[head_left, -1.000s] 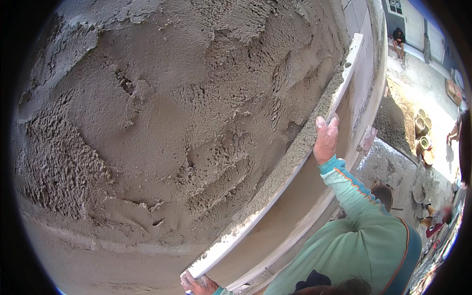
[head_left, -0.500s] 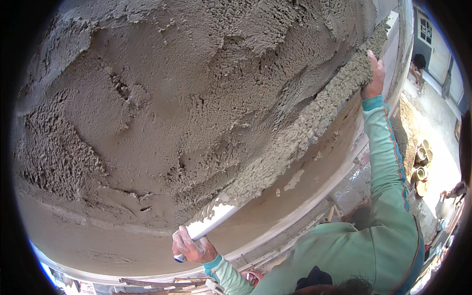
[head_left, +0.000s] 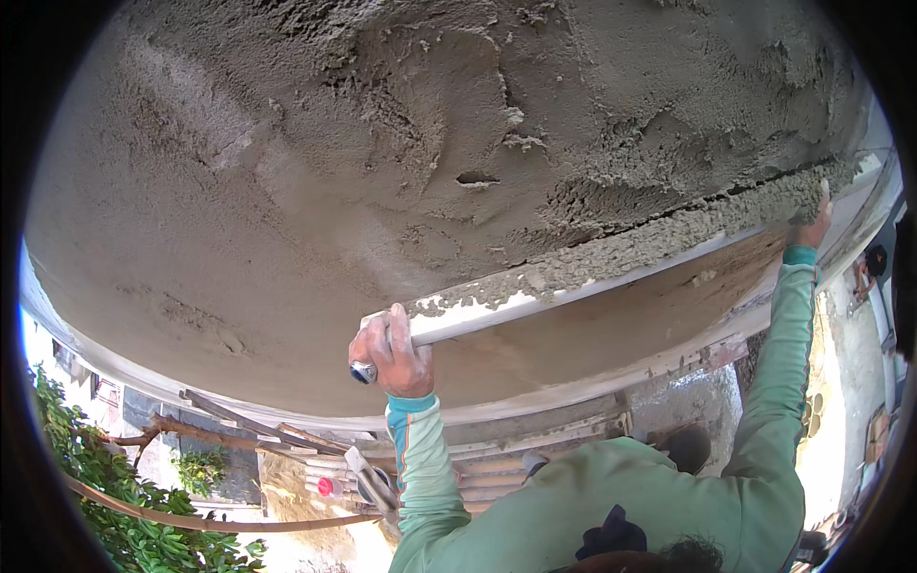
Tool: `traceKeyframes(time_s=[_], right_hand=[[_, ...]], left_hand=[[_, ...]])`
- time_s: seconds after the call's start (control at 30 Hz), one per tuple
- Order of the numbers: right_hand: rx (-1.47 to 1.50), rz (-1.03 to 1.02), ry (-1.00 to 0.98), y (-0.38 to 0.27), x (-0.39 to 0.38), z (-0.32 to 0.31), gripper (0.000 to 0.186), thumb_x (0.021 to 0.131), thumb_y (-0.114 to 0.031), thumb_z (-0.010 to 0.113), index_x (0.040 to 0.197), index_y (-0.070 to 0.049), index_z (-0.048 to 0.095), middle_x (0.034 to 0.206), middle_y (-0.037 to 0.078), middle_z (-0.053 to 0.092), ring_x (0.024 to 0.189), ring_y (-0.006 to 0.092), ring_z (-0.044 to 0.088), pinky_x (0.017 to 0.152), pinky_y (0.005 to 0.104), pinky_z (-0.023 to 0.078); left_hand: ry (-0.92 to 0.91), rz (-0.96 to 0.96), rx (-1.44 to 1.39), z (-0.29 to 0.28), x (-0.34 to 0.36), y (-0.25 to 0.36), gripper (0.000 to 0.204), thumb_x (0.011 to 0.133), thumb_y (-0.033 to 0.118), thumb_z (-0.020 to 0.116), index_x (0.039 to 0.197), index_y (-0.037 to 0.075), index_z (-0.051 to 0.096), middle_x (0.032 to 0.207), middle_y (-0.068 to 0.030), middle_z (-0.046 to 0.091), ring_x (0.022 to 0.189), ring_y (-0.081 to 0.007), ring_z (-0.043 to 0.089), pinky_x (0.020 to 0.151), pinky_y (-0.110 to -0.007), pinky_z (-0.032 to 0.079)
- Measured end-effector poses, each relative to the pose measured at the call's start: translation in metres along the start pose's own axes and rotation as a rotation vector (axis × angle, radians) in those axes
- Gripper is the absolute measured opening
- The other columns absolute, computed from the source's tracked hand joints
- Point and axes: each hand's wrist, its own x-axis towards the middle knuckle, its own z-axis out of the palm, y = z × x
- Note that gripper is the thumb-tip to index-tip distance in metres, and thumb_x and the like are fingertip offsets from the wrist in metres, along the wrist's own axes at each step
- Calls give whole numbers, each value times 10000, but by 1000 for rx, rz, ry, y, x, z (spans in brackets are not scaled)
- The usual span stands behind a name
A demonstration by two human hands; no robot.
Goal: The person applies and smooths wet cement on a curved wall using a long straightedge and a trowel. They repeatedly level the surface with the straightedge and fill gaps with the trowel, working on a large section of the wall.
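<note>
A long white plastering straightedge (head_left: 460, 321) lies slanted along the grey plastered wall (head_left: 315, 205), its right end higher. Lumpy wet mortar (head_left: 650, 246) covers most of its length, while the left end shows bare white. My left hand (head_left: 395, 355), wearing a ring with a dark stone, is closed around that bare end. Near the other end, my right hand (head_left: 812, 227) grips the bar, its fingers partly hidden by mortar. Above the bar the plaster is rough, with ridges and small holes; below it the surface looks smoother.
Wooden planks (head_left: 535, 449) and poles run below the wall's lower edge. Green foliage (head_left: 143, 506) and a bent pole (head_left: 220, 523) fill the lower left. A small red object (head_left: 329, 487) sits by the planks. Another person (head_left: 869, 272) is far off at the right.
The straightedge has turned to a flatter slant, its left end higher in the view and its right end lower. Both hands have stayed on it. The view has shifted, bringing foliage in at lower left.
</note>
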Motion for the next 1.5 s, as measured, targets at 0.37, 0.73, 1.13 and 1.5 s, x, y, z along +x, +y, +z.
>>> traceKeyframes(time_s=[0.37, 0.73, 1.13, 1.5], right_hand=[[-239, -99, 248, -98, -181, 93, 525, 994, -288, 587, 1408, 7, 459, 1252, 313, 529, 1156, 406, 544, 1033, 427, 393], [-182, -390, 190, -73, -34, 47, 550, 805, 32, 618, 1343, -78, 585, 1034, 177, 611, 976, 335, 618, 888, 393, 479], [-645, -572, 120, 15, 236, -30, 238, 864, -232, 643, 946, -11, 679, 784, 174, 659, 721, 309, 651, 665, 426, 523], [-1093, -395, 137, 3, 422, -85, 306, 759, -128, 750, 1047, -67, 664, 951, 224, 701, 903, 430, 667, 738, 482, 538]], left_hand=[[23, 246, 52, -17, -18, -182, 552, 886, 360, 741, 1252, -10, 557, 1166, -199, 603, 1059, -378, 564, 890, -526, 467], [142, 225, 78, -11, 63, -82, 459, 879, 162, 759, 1249, -33, 570, 1129, -200, 589, 1036, -365, 562, 873, -505, 470], [226, 208, -21, -17, 194, 59, 622, 722, 29, 844, 1298, 14, 611, 1137, -138, 593, 1014, -304, 555, 869, -427, 460], [328, 232, -149, -20, 270, 156, 705, 597, 115, 890, 1269, 122, 676, 1027, -56, 563, 962, -247, 541, 830, -383, 461]])
